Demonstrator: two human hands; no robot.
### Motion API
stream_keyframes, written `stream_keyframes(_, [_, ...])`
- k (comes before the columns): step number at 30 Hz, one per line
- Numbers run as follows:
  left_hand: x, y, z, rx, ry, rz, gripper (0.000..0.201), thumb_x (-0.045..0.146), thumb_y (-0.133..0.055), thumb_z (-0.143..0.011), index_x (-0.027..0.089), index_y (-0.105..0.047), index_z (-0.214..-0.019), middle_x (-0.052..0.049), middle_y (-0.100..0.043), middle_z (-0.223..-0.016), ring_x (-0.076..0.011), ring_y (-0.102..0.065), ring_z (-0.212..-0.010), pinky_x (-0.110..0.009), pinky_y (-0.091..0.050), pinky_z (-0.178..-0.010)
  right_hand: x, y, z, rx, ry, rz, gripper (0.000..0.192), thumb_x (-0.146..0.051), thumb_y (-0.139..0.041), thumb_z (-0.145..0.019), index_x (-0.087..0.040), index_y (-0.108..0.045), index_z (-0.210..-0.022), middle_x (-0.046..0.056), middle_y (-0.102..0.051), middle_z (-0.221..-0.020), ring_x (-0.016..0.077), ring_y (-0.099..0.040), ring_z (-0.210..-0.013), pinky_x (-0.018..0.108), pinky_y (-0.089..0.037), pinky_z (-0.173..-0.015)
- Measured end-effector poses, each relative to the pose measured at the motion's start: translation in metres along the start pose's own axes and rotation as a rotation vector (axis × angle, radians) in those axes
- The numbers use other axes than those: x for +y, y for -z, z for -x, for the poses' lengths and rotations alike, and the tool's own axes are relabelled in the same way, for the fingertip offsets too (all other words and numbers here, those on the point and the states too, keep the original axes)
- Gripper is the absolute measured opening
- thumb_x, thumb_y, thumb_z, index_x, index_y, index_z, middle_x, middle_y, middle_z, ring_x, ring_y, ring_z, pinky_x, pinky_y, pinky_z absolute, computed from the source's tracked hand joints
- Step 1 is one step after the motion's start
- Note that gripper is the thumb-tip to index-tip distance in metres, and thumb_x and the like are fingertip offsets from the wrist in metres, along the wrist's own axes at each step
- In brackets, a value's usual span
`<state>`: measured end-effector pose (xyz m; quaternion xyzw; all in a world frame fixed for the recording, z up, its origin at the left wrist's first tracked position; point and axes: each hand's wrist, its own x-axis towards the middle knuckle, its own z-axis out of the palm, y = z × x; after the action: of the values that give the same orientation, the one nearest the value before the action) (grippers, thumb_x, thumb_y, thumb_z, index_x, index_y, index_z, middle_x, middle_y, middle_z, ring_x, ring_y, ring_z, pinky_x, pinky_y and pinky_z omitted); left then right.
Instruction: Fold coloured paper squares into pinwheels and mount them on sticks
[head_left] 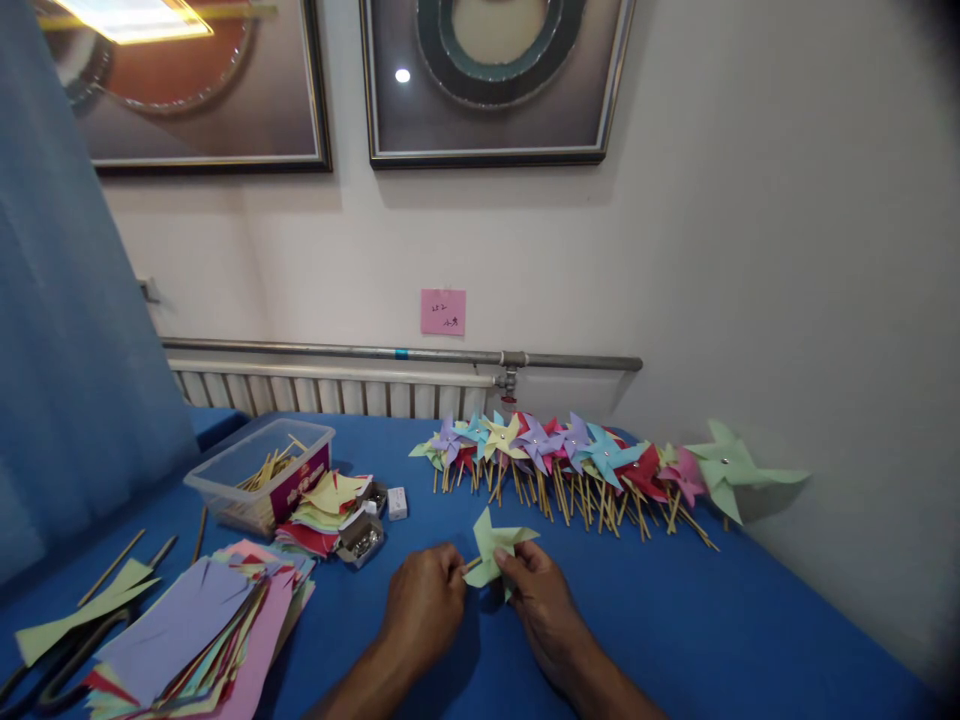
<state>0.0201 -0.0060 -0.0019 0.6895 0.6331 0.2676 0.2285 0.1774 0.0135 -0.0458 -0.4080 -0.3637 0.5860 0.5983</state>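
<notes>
A pale green paper pinwheel (489,545) is held up between both hands, just above the blue table. My right hand (544,600) pinches its folded middle, thumb in front and fingers behind. Closed around a thin wooden stick (472,565) is my left hand (427,600); only the stick's end shows, reaching to the pinwheel's left side. Whether the stick is fixed to the paper I cannot tell. Beyond the hands lies a row of finished-looking pinwheels (536,445) in several colours, their sticks pointing toward me.
Left on the blue tablecloth (675,620) lie stacked paper sheets (180,620), scissors (82,650) under a green strip, and small boxes of metal pins (364,540). A clear plastic bin (225,485) holds wooden sticks. A radiator (337,392) and pipe run along the wall.
</notes>
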Motion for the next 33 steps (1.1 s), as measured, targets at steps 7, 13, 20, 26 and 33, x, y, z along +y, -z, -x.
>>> stream_keyframes(7, [-0.0001, -0.0010, 0.0006, -0.005, -0.019, -0.041, 0.018, 0.017, -0.054, -0.088, 0.018, -0.070, -0.080, -0.001, -0.069, -0.071, -0.0145, -0.059, -0.069, -0.027, -0.024, -0.061, -0.0020, -0.0005, 0.0021, 0.004, 0.000, -0.003, 0.040, -0.045, -0.089, -0.060, -0.018, -0.072, -0.085, 0.001, -0.071, -0.072, 0.0160, -0.060, -0.062, 0.026, -0.043, -0.059])
stream_keyframes(13, [0.0005, -0.0009, 0.0010, -0.010, -0.016, -0.021, 0.019, 0.017, -0.053, -0.088, 0.019, -0.069, -0.078, -0.001, -0.070, -0.072, -0.0145, -0.061, -0.070, -0.026, -0.026, -0.061, -0.0032, -0.0020, 0.0034, -0.010, 0.033, 0.005, 0.038, -0.045, -0.088, -0.062, -0.019, -0.072, -0.085, 0.002, -0.073, -0.075, 0.0196, -0.065, -0.071, 0.028, -0.046, -0.065])
stream_keyframes(20, [0.0016, -0.0019, 0.0029, -0.008, -0.031, -0.051, 0.019, 0.020, -0.053, -0.090, 0.020, -0.068, -0.080, -0.001, -0.070, -0.071, -0.0142, -0.060, -0.068, -0.026, -0.025, -0.060, 0.0035, 0.0014, -0.0023, -0.016, 0.066, 0.009, 0.043, -0.049, -0.089, -0.062, -0.019, -0.072, -0.087, 0.003, -0.074, -0.077, 0.0217, -0.066, -0.074, 0.030, -0.048, -0.068])
stream_keyframes(26, [0.0009, -0.0038, 0.0037, 0.003, -0.033, -0.044, 0.018, 0.020, -0.053, -0.090, 0.020, -0.068, -0.080, -0.001, -0.070, -0.072, -0.0142, -0.061, -0.069, -0.026, -0.024, -0.060, 0.0047, 0.0025, -0.0025, -0.001, 0.077, 0.017, 0.040, -0.046, -0.088, -0.063, -0.019, -0.073, -0.088, 0.003, -0.074, -0.077, 0.0201, -0.065, -0.070, 0.029, -0.047, -0.066])
stream_keyframes(33, [-0.0034, -0.0026, -0.0005, -0.025, -0.036, 0.020, 0.019, 0.018, -0.052, -0.088, 0.019, -0.068, -0.077, 0.000, -0.068, -0.069, -0.0130, -0.059, -0.068, -0.025, -0.027, -0.061, 0.0014, 0.0047, -0.0060, 0.001, 0.048, 0.029, 0.041, -0.045, -0.089, -0.060, -0.017, -0.075, -0.087, 0.003, -0.074, -0.073, 0.0205, -0.066, -0.068, 0.029, -0.047, -0.063])
